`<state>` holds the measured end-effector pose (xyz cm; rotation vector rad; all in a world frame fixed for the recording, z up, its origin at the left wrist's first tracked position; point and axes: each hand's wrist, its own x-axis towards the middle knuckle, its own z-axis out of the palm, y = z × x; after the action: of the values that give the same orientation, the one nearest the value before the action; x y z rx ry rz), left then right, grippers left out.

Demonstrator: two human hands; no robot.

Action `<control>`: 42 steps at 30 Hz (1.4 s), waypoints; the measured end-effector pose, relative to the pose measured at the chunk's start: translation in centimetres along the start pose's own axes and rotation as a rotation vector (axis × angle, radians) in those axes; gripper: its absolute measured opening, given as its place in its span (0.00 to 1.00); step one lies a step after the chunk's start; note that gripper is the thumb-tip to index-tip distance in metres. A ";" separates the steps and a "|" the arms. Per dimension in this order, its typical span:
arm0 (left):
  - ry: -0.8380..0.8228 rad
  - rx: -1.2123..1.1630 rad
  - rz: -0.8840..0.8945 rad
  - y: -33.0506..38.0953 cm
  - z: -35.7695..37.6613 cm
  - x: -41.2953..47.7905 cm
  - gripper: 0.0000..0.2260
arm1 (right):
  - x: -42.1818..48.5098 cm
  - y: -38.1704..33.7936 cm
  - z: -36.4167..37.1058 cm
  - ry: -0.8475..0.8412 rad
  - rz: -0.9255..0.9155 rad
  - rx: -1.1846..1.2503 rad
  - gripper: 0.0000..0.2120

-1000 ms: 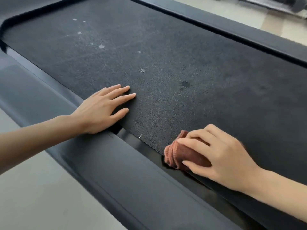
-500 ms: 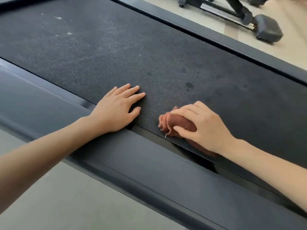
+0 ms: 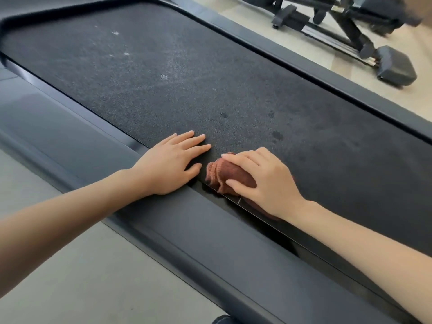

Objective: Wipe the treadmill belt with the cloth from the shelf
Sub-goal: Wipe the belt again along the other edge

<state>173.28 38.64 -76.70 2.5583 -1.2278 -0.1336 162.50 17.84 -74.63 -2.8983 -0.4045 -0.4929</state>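
Cloth (image 3: 228, 174), brown and bunched, is pressed onto the near edge of the belt (image 3: 210, 90), with part of it draped over the dark gap (image 3: 280, 239) between the belt and the side rail (image 3: 187, 230). From here a fold could be dragged into that gap and snagged, which would be caused by a stroke run too close along the edge. The wad could also be rolled out from under the fingers if the push is made faster than the rough belt surface lets it slide. The left hand (image 3: 170, 163), laid flat with straight fingers on the belt just beside the cloth, could be bumped by a stroke toward it. White specks (image 3: 164, 77) farther up the belt, and dark spots (image 3: 277, 135) nearby, could be missed if only the edge is worked. Relative to the grip, the cloth is held under the palm and fingers of the right hand (image 3: 264, 181): the fingers are curled over its top, the thumb is pressed against its near side, and its ruffled end is left sticking out toward the left hand, not touching it
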 end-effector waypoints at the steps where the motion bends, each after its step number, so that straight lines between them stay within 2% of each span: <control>1: 0.003 0.005 0.002 0.0 0.0 0.0 0.36 | -1.0 0.2 -0.5 -0.013 -0.002 0.023 0.21; 7: 0.034 0.002 0.020 -0.2 0.3 0.0 0.33 | -7.3 2.3 -4.3 -0.219 -0.026 0.050 0.26; 10: 0.056 0.008 0.025 -0.2 0.3 -0.1 0.31 | -8.1 2.7 -4.9 -0.167 -0.103 0.023 0.25; 14: 0.059 0.020 0.030 -0.4 0.4 -0.1 0.29 | -6.1 2.6 -2.8 -0.081 -0.237 0.035 0.17; 17: 0.079 0.039 0.041 -0.3 0.5 -0.1 0.26 | -2.9 3.1 -1.4 -0.040 -0.170 0.136 0.13; 21: 0.088 0.048 0.043 -0.2 0.4 -0.1 0.25 | 0.4 3.5 -0.4 -0.010 -0.055 0.160 0.13; 30: 0.095 0.065 0.044 -0.1 0.7 0.0 0.25 | -6.4 2.1 -2.8 0.048 0.005 0.129 0.14; 35: 0.132 0.082 -0.007 0.8 1.0 0.2 0.25 | -6.0 3.7 -2.2 0.108 0.033 0.222 0.15; 40: 0.120 0.052 -0.064 2.0 1.0 0.6 0.28 | -2.1 7.0 -2.1 0.094 0.347 0.099 0.19; 42: 0.125 0.076 -0.036 2.6 1.2 1.1 0.27 | -2.3 6.7 -2.2 0.075 0.371 0.047 0.20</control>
<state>171.83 35.96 -76.95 2.6103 -1.1617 0.0663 161.69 10.44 -74.24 -2.8031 0.1305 -0.5173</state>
